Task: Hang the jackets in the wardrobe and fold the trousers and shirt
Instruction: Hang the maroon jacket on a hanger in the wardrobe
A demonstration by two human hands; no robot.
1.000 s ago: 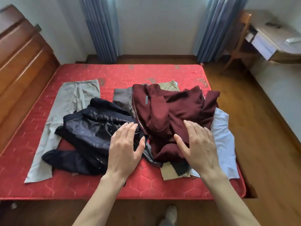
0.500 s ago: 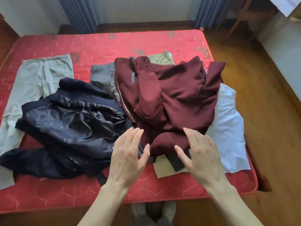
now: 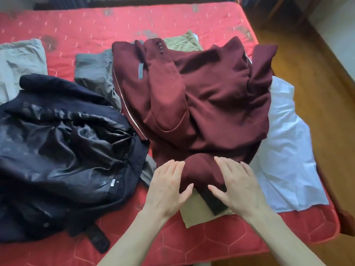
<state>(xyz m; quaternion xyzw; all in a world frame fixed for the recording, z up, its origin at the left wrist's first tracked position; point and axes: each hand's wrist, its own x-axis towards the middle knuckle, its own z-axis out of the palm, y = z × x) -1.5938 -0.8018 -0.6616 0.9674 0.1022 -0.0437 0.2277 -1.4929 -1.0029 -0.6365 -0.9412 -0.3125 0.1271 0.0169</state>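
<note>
A crumpled maroon jacket lies in the middle of the red mattress. To its left is a dark navy jacket with shiny lining. My left hand and my right hand hover with straight fingers over the maroon jacket's near sleeve, one on each side; neither grips anything. Khaki trousers stick out under the maroon jacket near me. A white shirt lies under its right side. Grey trousers show between the two jackets.
Pale grey trousers lie at the far left of the mattress. Wooden floor runs along the bed's right side. The mattress's near edge is just below my forearms.
The view has come closer and tilted down over the bed. Both hands have moved nearer together over the maroon jacket's near sleeve, fingers still straight.
</note>
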